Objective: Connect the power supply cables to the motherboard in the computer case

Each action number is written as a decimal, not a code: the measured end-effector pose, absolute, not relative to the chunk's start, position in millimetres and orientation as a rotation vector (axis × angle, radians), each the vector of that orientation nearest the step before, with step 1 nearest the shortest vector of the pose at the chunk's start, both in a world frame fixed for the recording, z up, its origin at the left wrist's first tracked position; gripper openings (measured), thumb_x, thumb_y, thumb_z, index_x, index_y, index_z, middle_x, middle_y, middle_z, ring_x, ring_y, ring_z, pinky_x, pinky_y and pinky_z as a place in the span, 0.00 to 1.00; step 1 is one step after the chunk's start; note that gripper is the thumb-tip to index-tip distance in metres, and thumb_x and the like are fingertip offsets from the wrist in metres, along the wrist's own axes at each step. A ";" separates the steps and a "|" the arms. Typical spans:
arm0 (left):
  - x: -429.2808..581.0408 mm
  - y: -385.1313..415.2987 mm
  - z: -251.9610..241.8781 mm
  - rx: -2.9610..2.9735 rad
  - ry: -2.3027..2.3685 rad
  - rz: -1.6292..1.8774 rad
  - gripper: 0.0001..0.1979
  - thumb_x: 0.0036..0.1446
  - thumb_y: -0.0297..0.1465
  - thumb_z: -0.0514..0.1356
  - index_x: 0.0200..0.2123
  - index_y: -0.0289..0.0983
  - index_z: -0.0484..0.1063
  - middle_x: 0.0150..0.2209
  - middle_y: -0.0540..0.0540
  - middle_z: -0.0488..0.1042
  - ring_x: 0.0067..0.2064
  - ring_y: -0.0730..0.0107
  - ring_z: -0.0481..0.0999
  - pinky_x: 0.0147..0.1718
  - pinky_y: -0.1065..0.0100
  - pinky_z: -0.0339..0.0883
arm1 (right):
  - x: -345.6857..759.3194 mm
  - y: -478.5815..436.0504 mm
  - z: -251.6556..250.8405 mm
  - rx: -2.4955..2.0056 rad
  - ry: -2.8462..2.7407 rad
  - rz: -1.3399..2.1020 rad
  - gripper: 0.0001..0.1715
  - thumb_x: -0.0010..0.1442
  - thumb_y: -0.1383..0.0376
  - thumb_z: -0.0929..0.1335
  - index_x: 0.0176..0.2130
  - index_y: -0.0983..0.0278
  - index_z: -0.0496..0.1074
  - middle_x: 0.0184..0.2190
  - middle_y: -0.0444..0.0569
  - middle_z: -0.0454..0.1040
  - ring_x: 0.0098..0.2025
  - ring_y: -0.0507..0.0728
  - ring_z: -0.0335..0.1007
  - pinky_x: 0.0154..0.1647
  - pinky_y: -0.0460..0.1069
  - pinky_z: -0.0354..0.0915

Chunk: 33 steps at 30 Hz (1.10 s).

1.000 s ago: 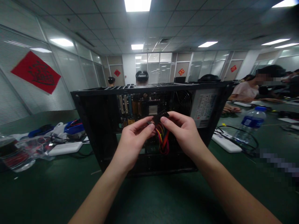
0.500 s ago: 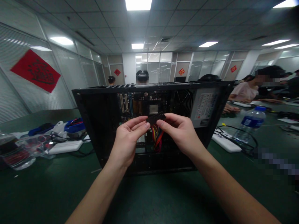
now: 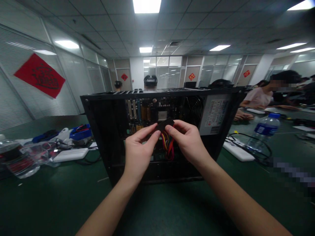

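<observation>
Between both hands is a black power connector (image 3: pixel 165 124), with a bundle of yellow, red, orange and black wires (image 3: pixel 169 147) hanging below it. My left hand (image 3: pixel 140 149) pinches its left end between thumb and fingers. At the other end, my right hand (image 3: pixel 189 139) grips it with the thumb on the near face. Behind the hands stands an open black computer case (image 3: pixel 103 137). Inside it I see the motherboard (image 3: pixel 157 106) with its slots, a round fan (image 3: pixel 193 106) and a silver power supply (image 3: pixel 213 113). The hands cover the lower part of the board.
On the green table (image 3: pixel 157 209), a white power bank-like box (image 3: pixel 71 155), plastic bags and a blue container (image 3: pixel 80 131) lie left. To the right are a water bottle (image 3: pixel 264 131), black cables and a white box (image 3: pixel 240 151). A person (image 3: pixel 258 96) sits beyond.
My left hand has shifted slightly right and its fingers have moved around the connector's end. The connector stays held in both hands, a little differently angled. The view has shifted slightly.
</observation>
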State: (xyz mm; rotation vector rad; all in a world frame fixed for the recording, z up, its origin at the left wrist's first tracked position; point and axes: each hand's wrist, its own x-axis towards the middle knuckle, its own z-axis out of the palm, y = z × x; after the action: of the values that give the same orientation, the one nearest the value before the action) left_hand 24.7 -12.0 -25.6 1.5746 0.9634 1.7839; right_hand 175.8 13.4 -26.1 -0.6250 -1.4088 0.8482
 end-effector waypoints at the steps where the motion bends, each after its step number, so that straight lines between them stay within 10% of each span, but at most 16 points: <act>1: 24.3 -11.2 -27.2 1.631 0.976 1.811 0.13 0.55 0.33 0.69 0.45 0.40 0.82 0.46 0.45 0.81 0.49 0.60 0.80 0.55 0.61 0.72 | 175.1 13.3 -26.2 -0.629 -1.405 0.862 0.16 0.55 0.55 0.76 0.36 0.64 0.78 0.32 0.46 0.79 0.33 0.53 0.74 0.35 0.48 0.71; 14: 27.6 -6.5 -32.0 1.967 1.080 1.617 0.18 0.58 0.35 0.65 0.52 0.40 0.78 0.47 0.44 0.81 0.47 0.58 0.80 0.51 0.64 0.70 | 172.6 18.1 -30.9 -0.675 -1.389 0.753 0.22 0.54 0.60 0.75 0.47 0.63 0.72 0.29 0.45 0.77 0.31 0.54 0.74 0.31 0.48 0.69; 22: 18.4 15.6 -46.4 2.127 1.518 1.071 0.16 0.64 0.35 0.54 0.31 0.37 0.80 0.32 0.43 0.81 0.38 0.61 0.78 0.39 0.67 0.66 | 177.4 56.4 -61.5 -0.933 -1.566 0.483 0.18 0.58 0.58 0.72 0.45 0.65 0.74 0.29 0.43 0.75 0.29 0.53 0.69 0.31 0.47 0.61; 33: 31.2 67.8 -71.1 2.255 1.809 0.490 0.18 0.64 0.38 0.53 0.31 0.36 0.79 0.33 0.39 0.80 0.35 0.61 0.78 0.32 0.67 0.61 | 196.3 86.1 -92.1 -1.401 -1.829 0.523 0.10 0.65 0.64 0.68 0.43 0.68 0.76 0.39 0.54 0.80 0.41 0.58 0.76 0.41 0.47 0.63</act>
State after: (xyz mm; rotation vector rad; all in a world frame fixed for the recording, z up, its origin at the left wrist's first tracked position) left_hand 31.2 67.8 -71.1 2.2547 1.8085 0.4900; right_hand 196.3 86.1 -92.1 -1.4008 -1.8293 0.5225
